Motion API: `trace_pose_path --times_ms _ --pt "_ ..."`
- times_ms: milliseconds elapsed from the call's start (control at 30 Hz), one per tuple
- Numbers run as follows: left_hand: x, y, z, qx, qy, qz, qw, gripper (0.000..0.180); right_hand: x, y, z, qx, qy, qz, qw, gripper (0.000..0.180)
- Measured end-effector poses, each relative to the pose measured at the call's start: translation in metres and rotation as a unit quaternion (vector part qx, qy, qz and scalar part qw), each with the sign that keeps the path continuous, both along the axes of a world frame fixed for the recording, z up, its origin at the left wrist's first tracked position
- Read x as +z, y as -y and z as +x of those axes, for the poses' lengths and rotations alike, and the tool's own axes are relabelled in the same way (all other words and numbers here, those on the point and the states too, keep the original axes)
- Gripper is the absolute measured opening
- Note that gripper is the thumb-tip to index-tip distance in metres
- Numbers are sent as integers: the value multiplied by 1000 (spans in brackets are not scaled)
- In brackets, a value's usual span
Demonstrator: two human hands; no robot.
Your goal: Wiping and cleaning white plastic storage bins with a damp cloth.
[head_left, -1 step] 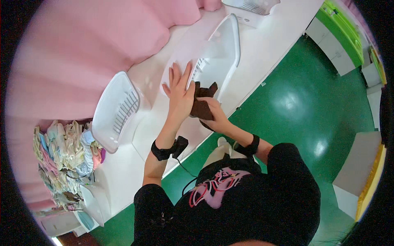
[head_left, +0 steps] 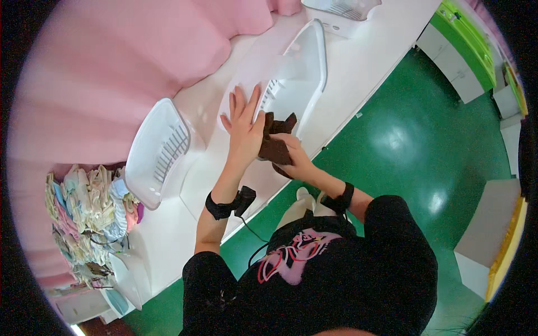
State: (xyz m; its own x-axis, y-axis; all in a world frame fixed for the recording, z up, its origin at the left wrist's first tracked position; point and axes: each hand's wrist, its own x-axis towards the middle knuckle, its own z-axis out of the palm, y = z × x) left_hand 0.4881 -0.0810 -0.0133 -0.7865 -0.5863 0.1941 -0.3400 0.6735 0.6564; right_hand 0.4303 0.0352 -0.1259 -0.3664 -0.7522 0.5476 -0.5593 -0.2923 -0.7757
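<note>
A small piece of dark brown cloth [head_left: 273, 151], bunched and folded, is held above the near side of the white table. My right hand [head_left: 297, 161] is closed around its lower right part. Against the cloth's left edge rests the thumb side of my left hand [head_left: 244, 137], whose fingers are stretched out and spread. Those fingers lie over the near left end of a white plastic basket [head_left: 324, 70] with slots in its wall. The cloth's exact kind cannot be made out.
Left of my hands stands another white slotted basket [head_left: 147, 129]. Beyond it lies a heap of mixed folded clothes [head_left: 89, 201]. A third basket [head_left: 342, 8] sits at the table's far end. Pink curtain [head_left: 123, 73] hangs along the back; green floor [head_left: 386, 168] lies to the right.
</note>
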Motion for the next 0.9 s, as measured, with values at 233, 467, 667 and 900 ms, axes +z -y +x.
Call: trace_pose_path --times_ms 233,467,667,900 --pt "4 4 3 -16 7 25 1000 48 -57 -18 -33 8 -13 123 992 50" --pt "5 7 7 -30 0 46 998 51 49 11 -60 -85 474 -144 864 31" --pt "9 3 4 -32 12 32 999 52 75 63 -50 -205 169 -228 937 38" --pt "13 3 3 -49 24 43 998 57 76 95 -132 -305 275 -185 893 34"
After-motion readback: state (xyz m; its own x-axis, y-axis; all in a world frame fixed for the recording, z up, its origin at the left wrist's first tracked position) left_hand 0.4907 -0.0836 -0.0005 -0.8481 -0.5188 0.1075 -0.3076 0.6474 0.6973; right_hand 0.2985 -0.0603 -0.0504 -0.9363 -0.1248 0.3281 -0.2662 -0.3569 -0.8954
